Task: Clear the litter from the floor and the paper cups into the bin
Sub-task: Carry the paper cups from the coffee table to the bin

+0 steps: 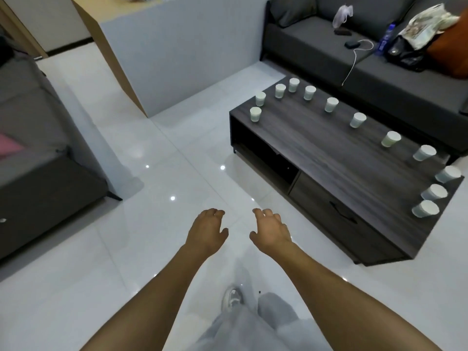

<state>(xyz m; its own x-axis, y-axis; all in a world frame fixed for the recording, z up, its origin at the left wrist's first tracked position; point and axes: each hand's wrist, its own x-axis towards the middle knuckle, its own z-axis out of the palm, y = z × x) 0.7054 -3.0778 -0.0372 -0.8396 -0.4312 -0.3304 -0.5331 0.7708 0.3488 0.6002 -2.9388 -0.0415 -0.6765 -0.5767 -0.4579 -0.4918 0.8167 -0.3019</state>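
Empty right grip (272, 230), paper cups (391, 139) well apart

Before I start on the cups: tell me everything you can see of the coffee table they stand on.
The coffee table is a low, long block in dark grey wood grain, standing on the glossy white floor in front of the grey sofa. Its near side shows an open shelf on the left and a drawer with a dark handle on the right. Thirteen white paper cups stand upright along its far and end edges. Neither hand touches it.

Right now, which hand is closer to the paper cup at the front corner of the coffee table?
Right. The right hand hangs open over the floor, left of the corner paper cup, apart from it. The left hand is farther left, beyond the right hand.
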